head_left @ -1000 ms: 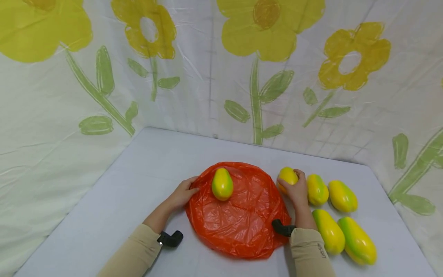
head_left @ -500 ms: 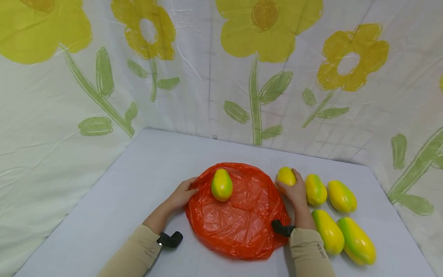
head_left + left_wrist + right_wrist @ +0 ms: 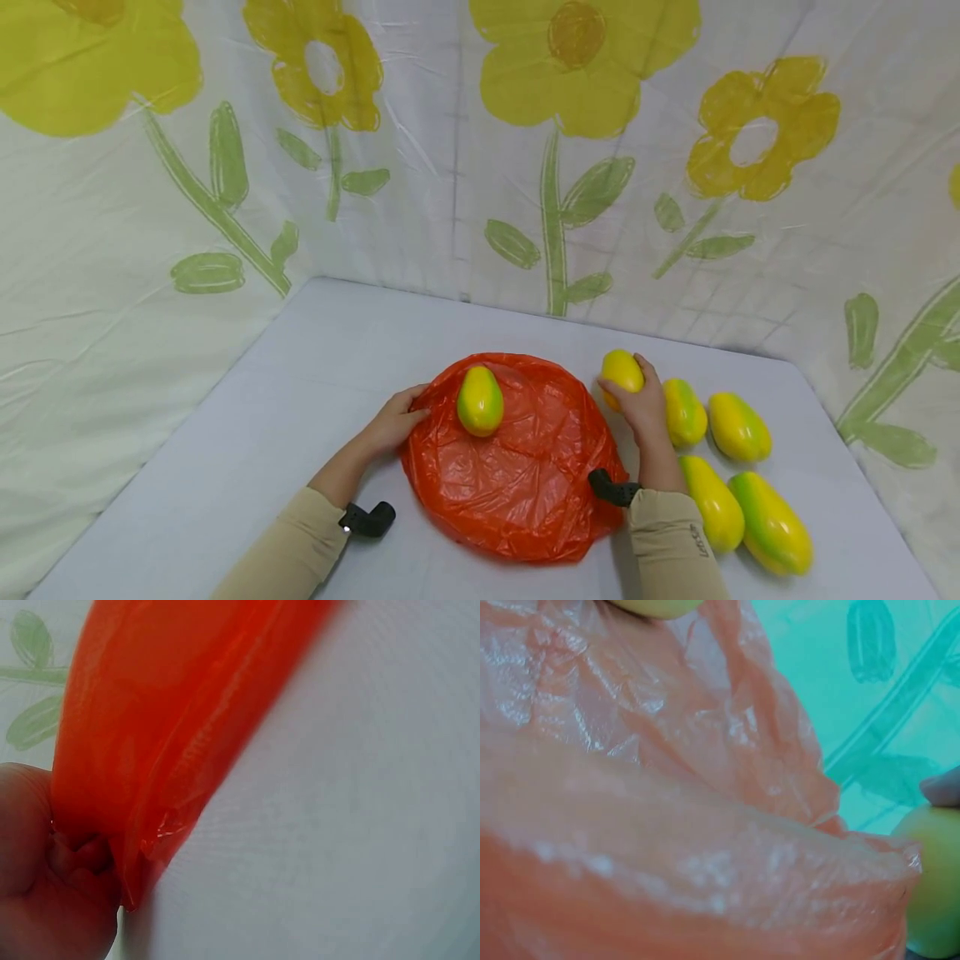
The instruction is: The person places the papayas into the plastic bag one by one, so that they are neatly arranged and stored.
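Wht bench (image 3: 330,350) backed by sheeting (image 3: 420,225) printed w/ yel. flowers (image 3: 562,92). Red bag (image 3: 517,492) laid on bench, rim pinched by L hand (image 3: 396,418), yel./grn fruit (image 3: 481,402) set inside. Yel. fruit (image 3: 622,371) gripped by R hand (image 3: 645,408) btwn bag & 4 other fruits (image 3: 740,427).

red bag (image 3: 517,483): mouth open, crumpled | yellow fruit (image 3: 622,371): in right hand (image 3: 643,408), beside bag

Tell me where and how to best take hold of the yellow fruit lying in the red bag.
Take the yellow fruit around its middle, probably from above and the right. It looks rounded and longer than wide, so its flanks should suit. The red bag spreads bare to its right, while the left grip holds the bag's edge close by on its left.
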`<state>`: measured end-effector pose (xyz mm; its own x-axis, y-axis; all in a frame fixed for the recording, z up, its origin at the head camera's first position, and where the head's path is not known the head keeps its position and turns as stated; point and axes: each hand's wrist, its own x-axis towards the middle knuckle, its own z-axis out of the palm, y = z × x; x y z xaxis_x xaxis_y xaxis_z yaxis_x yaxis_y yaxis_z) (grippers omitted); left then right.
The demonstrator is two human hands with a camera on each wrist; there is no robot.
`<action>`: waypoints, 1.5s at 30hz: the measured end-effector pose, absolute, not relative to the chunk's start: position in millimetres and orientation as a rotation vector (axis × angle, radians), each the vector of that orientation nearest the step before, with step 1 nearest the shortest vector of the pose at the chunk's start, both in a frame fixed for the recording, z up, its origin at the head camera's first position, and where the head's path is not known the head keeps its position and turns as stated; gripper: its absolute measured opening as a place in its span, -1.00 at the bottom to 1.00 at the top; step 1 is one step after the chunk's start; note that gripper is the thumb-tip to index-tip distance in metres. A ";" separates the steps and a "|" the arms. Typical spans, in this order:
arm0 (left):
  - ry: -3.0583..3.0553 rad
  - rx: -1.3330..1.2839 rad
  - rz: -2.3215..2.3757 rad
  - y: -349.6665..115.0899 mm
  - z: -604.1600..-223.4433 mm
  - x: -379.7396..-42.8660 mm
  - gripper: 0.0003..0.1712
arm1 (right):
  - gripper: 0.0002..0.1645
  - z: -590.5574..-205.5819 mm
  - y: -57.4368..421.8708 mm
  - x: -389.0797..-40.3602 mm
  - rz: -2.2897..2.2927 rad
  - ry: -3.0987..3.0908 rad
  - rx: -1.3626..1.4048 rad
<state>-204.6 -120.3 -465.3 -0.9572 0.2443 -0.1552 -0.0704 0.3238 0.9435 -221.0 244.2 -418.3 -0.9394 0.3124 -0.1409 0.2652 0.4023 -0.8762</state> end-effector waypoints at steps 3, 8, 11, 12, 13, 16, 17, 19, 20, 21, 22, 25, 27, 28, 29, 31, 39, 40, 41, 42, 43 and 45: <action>2.328 0.173 1.671 -120.5 -465.2 -204.8 -0.47 | 0.03 -416.5 242.6 -220.8 1.612 -2.588 -0.557; 2.318 0.162 1.675 -120.8 -464.7 -204.6 -0.47 | 0.03 -411.1 238.3 -219.5 1.634 -2.566 -0.564; 2.318 0.151 1.674 -120.4 -464.9 -204.7 -0.46 | 0.03 -407.1 233.9 -218.9 1.650 -2.557 -0.541; 2.319 0.150 1.674 -120.2 -465.1 -204.7 -0.46 | 0.02 -406.2 231.9 -218.9 1.659 -2.554 -0.538; 2.320 0.149 1.673 -120.0 -465.2 -204.8 -0.46 | 0.02 -405.8 230.0 -219.2 1.661 -2.559 -0.535; 2.325 0.142 1.676 -119.7 -465.4 -205.0 -0.46 | 0.01 -405.8 222.1 -220.3 1.683 -2.567 -0.521; 2.325 0.141 1.675 -119.7 -465.3 -204.9 -0.46 | 0.01 -406.4 219.2 -221.1 1.696 -2.566 -0.510; 2.326 0.143 1.676 -119.8 -465.1 -204.7 -0.46 | 0.00 -408.0 213.4 -222.4 1.702 -2.568 -0.486; 2.327 0.144 1.675 -119.8 -465.0 -204.6 -0.46 | -0.01 -408.4 210.0 -222.9 1.708 -2.564 -0.471; 2.326 0.145 1.675 -119.8 -465.1 -204.5 -0.46 | -0.01 -408.8 206.8 -223.4 1.707 -2.566 -0.462; 2.327 0.146 1.674 -119.8 -465.0 -204.3 -0.46 | -0.03 -409.2 203.8 -223.7 1.707 -2.561 -0.445; 2.330 0.152 1.672 -119.5 -465.1 -204.1 -0.46 | -0.05 -409.7 194.4 -223.7 1.707 -2.555 -0.405; 2.331 0.153 1.670 -119.5 -464.8 -204.0 -0.46 | -0.06 -409.9 188.2 -223.0 1.737 -2.534 -0.385; 2.331 0.155 1.670 -119.5 -464.7 -204.0 -0.46 | -0.07 -410.2 185.3 -222.6 1.751 -2.522 -0.372; 2.330 0.155 1.670 -119.5 -464.7 -204.1 -0.46 | -0.07 -410.4 182.3 -222.0 1.765 -2.514 -0.365; 2.327 0.157 1.668 -119.6 -464.6 -204.3 -0.46 | -0.07 -410.4 176.4 -220.3 1.796 -2.498 -0.351; 2.320 0.195 1.664 -119.8 -466.0 -206.1 -0.46 | -0.09 -407.7 153.0 -212.4 1.861 -2.463 -0.321; 2.320 0.192 1.663 -120.0 -465.8 -206.0 -0.46 | -0.09 -407.0 150.0 -212.1 1.862 -2.464 -0.317; 2.321 0.186 1.662 -120.3 -465.7 -206.0 -0.46 | -0.09 -406.2 146.9 -211.7 1.860 -2.465 -0.310; 2.325 0.193 1.659 -120.5 -465.8 -206.0 -0.46 | -0.09 -405.5 144.0 -211.5 1.859 -2.470 -0.310; 2.330 0.204 1.659 -121.0 -466.2 -206.1 -0.46 | -0.09 -405.3 141.3 -211.5 1.865 -2.468 -0.300; 2.332 0.211 1.661 -121.6 -466.8 -206.3 -0.47 | -0.08 -405.1 136.5 -211.6 1.867 -2.475 -0.285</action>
